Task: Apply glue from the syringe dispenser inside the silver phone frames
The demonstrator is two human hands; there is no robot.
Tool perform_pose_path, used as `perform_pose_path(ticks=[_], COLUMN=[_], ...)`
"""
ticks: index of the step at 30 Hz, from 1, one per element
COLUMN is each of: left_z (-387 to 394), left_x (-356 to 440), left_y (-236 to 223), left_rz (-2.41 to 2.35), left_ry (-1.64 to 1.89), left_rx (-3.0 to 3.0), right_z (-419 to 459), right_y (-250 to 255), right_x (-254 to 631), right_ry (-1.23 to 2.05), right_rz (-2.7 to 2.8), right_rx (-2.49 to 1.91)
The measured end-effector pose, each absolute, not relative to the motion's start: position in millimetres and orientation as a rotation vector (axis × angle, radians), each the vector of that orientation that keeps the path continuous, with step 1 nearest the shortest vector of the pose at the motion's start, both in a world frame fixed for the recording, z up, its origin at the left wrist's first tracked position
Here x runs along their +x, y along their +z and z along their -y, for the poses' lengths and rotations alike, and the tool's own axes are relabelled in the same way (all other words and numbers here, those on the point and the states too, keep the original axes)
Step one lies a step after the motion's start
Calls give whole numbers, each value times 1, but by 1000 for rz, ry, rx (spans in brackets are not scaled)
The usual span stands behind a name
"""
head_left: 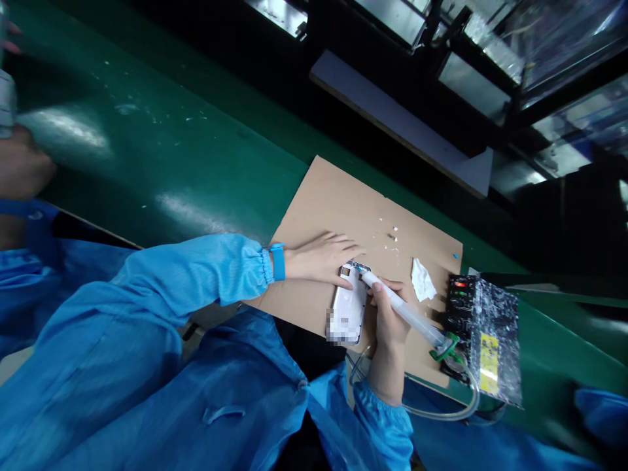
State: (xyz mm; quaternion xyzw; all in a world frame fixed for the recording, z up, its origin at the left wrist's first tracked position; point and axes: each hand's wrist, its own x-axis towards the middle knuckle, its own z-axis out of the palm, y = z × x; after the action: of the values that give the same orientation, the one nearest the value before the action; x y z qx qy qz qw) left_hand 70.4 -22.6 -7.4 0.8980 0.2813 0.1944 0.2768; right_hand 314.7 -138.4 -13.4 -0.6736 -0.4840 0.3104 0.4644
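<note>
On the cardboard sheet [314,203] covering the bench [196,157], the phone housing [350,304] is lying flat. My left hand [318,258] is spreading open, its thumb overlapping the phone housing's edge; my right hand [390,320] is curling closed around the dispensing syringe [417,318], which is pointing at the upper end. I'm judging the phone housing light, stiff, slightly slippery and thin-rimmed, so I'm favouring a gentle hold by its long sides.
</note>
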Motion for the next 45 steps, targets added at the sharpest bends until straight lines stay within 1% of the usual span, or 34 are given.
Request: perform_pose_path(ticks=[10,14,18,20,22,24,26,29,33,39,42,45], left_z=[19,16,-7,-33,-63,-92,-114,-131,-125,-107,-104,-104], left_x=[73,71,63,50,26,-5,-37,-76,-82,-37,-28,-29], left_y=[-15,-10,-6,-7,-7,-7,-7,-7,-6,-8,-7,-5], left_rz=[-754,-735,-760,-875,-1107,-1403,-1720,-1990,-1935,-1635,-1657,-1706], left_ry=[528,520,461,446,544,785,1065,1219,1150,916,803,770], left_rx=[2395,2421,2400,2373,2323,2197,1930,1673,1849,2216,2294,2269], right_z=[136,136,132,130,130,131,133,134,135,138,139,140], right_y=[-11,-8,-3,0,4,6,6,2,-4,-5,-5,-5], right_x=[313,312,307,304,302,301,302,306,308,308,308,305], right_ry=[717,699,638,619,622,629,642,667,674,673,660,627], right_rz=[1155,1050,940,917,922,939,960,995,1024,1070,1102,1100], right_rx=[-1691,-1666,-1691,-1706,-1715,-1707,-1706,-1714,-1710,-1690,-1656,-1634])
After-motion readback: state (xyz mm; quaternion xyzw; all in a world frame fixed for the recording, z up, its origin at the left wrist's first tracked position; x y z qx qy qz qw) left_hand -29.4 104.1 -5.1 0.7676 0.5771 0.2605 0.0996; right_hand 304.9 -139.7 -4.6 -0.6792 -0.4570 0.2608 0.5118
